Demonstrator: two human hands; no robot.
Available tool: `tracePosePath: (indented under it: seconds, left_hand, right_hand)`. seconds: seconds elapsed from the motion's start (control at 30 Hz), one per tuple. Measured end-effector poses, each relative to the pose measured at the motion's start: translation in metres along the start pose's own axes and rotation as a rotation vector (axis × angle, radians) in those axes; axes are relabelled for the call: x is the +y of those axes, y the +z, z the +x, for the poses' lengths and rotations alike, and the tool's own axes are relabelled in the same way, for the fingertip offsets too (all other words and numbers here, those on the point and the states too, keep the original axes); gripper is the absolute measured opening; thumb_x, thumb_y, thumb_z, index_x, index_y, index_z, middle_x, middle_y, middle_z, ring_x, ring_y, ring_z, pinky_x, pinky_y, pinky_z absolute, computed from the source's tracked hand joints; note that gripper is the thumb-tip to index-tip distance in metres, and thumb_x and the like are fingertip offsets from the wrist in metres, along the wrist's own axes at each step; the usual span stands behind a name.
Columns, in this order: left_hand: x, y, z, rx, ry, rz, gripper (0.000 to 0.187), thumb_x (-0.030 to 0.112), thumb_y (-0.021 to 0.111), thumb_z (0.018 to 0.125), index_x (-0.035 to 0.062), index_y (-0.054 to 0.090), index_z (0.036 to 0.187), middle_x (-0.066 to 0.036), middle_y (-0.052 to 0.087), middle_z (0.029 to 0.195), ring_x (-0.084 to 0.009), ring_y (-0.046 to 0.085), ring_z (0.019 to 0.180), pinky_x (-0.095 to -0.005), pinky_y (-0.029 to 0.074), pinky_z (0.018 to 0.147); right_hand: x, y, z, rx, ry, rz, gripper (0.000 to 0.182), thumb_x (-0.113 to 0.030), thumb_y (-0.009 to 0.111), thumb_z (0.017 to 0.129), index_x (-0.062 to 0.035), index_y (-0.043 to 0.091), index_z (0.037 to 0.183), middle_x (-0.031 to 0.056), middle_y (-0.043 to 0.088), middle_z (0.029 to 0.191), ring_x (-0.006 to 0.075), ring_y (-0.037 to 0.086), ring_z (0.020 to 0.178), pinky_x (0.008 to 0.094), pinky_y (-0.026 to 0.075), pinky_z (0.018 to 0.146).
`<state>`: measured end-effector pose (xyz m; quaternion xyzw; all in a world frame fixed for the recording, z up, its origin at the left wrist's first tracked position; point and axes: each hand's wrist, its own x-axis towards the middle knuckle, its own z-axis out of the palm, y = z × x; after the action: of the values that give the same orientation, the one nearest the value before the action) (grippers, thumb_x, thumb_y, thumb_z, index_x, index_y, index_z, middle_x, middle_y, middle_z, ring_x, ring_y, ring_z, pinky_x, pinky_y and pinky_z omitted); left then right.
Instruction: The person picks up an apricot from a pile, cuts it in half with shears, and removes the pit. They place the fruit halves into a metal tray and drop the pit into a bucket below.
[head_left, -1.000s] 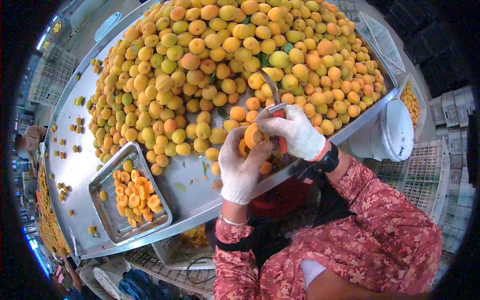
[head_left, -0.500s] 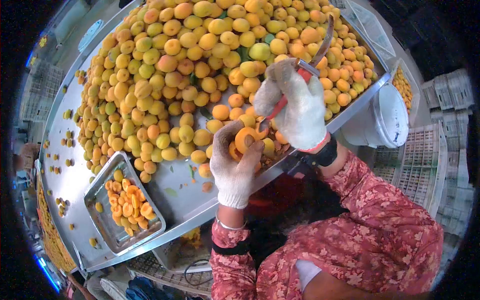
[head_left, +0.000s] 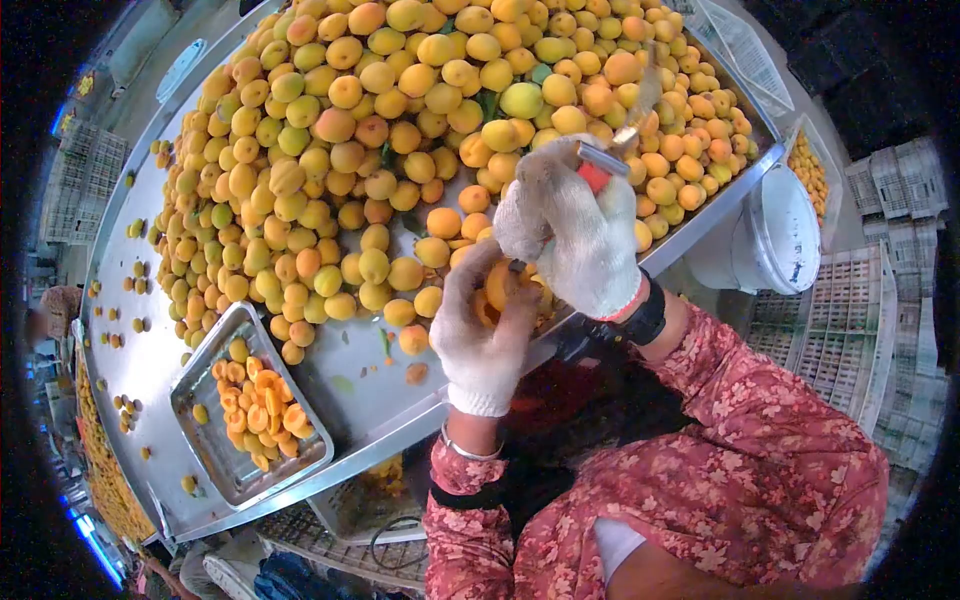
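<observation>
My left hand (head_left: 485,335), in a white glove with darkened fingertips, is closed around an apricot (head_left: 497,287) at the table's near edge. Close against it on the right, my gloved right hand (head_left: 580,225) grips a curved knife by its red handle (head_left: 594,178). The knife's blade (head_left: 645,100) points up and away over the fruit, blurred by motion. Most of the handle is hidden inside my right fist. A large heap of whole apricots (head_left: 330,160) lies just beyond both hands. To the left, a metal tray (head_left: 318,455) holds halved, pitted apricots (head_left: 262,412).
The metal table's raised rim (head_left: 400,432) runs in front of me. Scattered small fruits lie at its left. Right of the table stand a white bucket (head_left: 745,240) and stacked plastic crates (head_left: 825,320). Another crate (head_left: 375,510) is below the near edge.
My right hand has moved down and left, now against my left hand. My left hand has shifted slightly right with the apricot, which has turned and is more covered by the fingers.
</observation>
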<state>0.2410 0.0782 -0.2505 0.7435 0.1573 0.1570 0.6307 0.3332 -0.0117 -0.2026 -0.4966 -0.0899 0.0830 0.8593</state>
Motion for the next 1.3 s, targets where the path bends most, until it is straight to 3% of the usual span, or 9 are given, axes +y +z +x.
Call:
tracePosePath:
  seconds: [0.13, 0.33, 0.53, 0.63, 0.67, 0.77, 0.9, 1.03, 1.3]
  left_hand:
    - [-0.009, -0.002, -0.001, -0.064, 0.123, -0.060, 0.042, 0.005, 0.074, 0.076, 0.0016, 0.062, 0.116, -0.011, 0.067, 0.106, -0.0214, 0.065, 0.097, -0.0329, 0.050, 0.088]
    - [0.000, -0.009, 0.002, -0.141, 0.258, 0.170, 0.036, 0.002, 0.075, 0.074, 0.0007, 0.067, 0.108, -0.009, 0.069, 0.095, -0.0189, 0.066, 0.087, -0.0322, 0.052, 0.081]
    - [-0.002, -0.016, 0.007, -0.154, 0.349, 0.219, 0.037, 0.002, 0.077, 0.070, 0.0021, 0.068, 0.106, -0.011, 0.070, 0.095, -0.0218, 0.067, 0.083, -0.0319, 0.053, 0.077]
    - [0.003, -0.022, 0.013, -0.160, 0.372, 0.233, 0.039, 0.002, 0.077, 0.069, 0.0026, 0.068, 0.107, -0.011, 0.070, 0.098, -0.0219, 0.067, 0.085, -0.0311, 0.052, 0.078]
    - [0.007, -0.019, 0.012, -0.155, 0.335, 0.198, 0.038, 0.005, 0.077, 0.069, 0.0056, 0.068, 0.106, -0.011, 0.069, 0.096, -0.0250, 0.067, 0.085, -0.0331, 0.052, 0.076]
    - [-0.004, -0.013, 0.010, -0.192, 0.164, 0.074, 0.039, 0.010, 0.079, 0.070, 0.0072, 0.068, 0.107, -0.011, 0.069, 0.098, -0.0280, 0.067, 0.091, -0.0342, 0.052, 0.080]
    - [-0.009, -0.006, 0.007, -0.160, 0.112, -0.028, 0.043, 0.005, 0.076, 0.073, 0.0022, 0.064, 0.114, -0.009, 0.067, 0.109, -0.0207, 0.064, 0.098, -0.0316, 0.050, 0.089]
    - [0.001, 0.001, 0.003, -0.085, -0.033, -0.202, 0.039, 0.004, 0.074, 0.075, 0.0007, 0.063, 0.113, -0.009, 0.068, 0.107, -0.0165, 0.063, 0.098, -0.0303, 0.048, 0.091]
    - [-0.008, 0.006, -0.003, -0.053, -0.027, -0.233, 0.035, 0.005, 0.076, 0.076, -0.0003, 0.064, 0.109, -0.009, 0.068, 0.106, -0.0161, 0.063, 0.097, -0.0299, 0.048, 0.090]
  right_hand:
    - [0.007, 0.000, 0.014, 0.210, 0.255, 0.217, 0.021, -0.028, 0.053, 0.100, -0.0123, 0.050, 0.086, -0.0030, 0.039, 0.061, 0.0129, 0.041, 0.049, 0.0278, 0.035, 0.048]
    - [0.022, -0.022, 0.022, 0.040, 0.442, 0.481, 0.031, -0.031, 0.051, 0.101, -0.0178, 0.041, 0.075, -0.0079, 0.027, 0.058, 0.0081, 0.028, 0.047, 0.0267, 0.027, 0.046]
    - [0.037, -0.028, 0.015, 0.053, 0.563, 0.563, 0.033, -0.033, 0.060, 0.096, -0.0193, 0.043, 0.071, -0.0084, 0.031, 0.056, 0.0085, 0.030, 0.044, 0.0266, 0.025, 0.045]
    - [0.029, -0.025, 0.015, 0.049, 0.469, 0.529, 0.030, -0.034, 0.055, 0.099, -0.0165, 0.046, 0.077, -0.0082, 0.029, 0.056, 0.0077, 0.029, 0.045, 0.0252, 0.026, 0.045]
    - [0.019, -0.015, 0.018, 0.206, 0.452, 0.477, 0.030, -0.035, 0.056, 0.099, -0.0164, 0.046, 0.078, -0.0075, 0.030, 0.056, 0.0082, 0.030, 0.045, 0.0257, 0.026, 0.045]
    - [0.017, -0.017, 0.018, 0.104, 0.267, 0.360, 0.031, -0.036, 0.057, 0.099, -0.0161, 0.046, 0.077, -0.0072, 0.029, 0.056, 0.0088, 0.031, 0.045, 0.0267, 0.027, 0.045]
    - [0.013, -0.013, 0.011, 0.132, 0.181, 0.242, 0.032, -0.033, 0.056, 0.099, -0.0151, 0.044, 0.076, -0.0048, 0.030, 0.056, 0.0112, 0.032, 0.046, 0.0280, 0.028, 0.046]
    - [0.007, -0.007, 0.002, 0.161, 0.033, 0.054, 0.025, -0.031, 0.053, 0.100, -0.0102, 0.050, 0.086, 0.0002, 0.043, 0.061, 0.0143, 0.046, 0.052, 0.0300, 0.039, 0.049]
    - [0.013, -0.010, 0.011, 0.178, 0.180, 0.217, 0.021, -0.029, 0.059, 0.097, -0.0122, 0.055, 0.086, -0.0031, 0.050, 0.063, 0.0099, 0.050, 0.050, 0.0266, 0.039, 0.046]
